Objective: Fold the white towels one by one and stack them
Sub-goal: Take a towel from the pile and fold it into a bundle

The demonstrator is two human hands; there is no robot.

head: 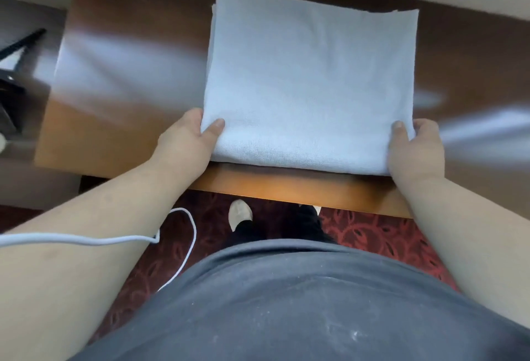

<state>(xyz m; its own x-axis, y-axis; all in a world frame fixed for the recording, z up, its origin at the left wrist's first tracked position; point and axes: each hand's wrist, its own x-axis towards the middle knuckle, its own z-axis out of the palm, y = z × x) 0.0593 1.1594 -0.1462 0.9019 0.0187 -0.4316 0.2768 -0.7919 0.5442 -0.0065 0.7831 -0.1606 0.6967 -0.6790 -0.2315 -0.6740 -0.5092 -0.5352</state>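
A dark brown worktop (129, 53) fills the far part of the view, glossy with pale glare. On it, right of centre, lies a folded white towel (309, 73), its near edge reaching the worktop's near edge and its layered far edge showing several plies. The left hand (186, 139) pinches the towel's near left corner, thumb on top and fingers (195, 115) curled under the edge. The right hand (415, 148) pinches the near right corner the same way. Below, a red patterned carpet (372, 234), a grey shirt (286, 303) and a white cable (114, 240) show.
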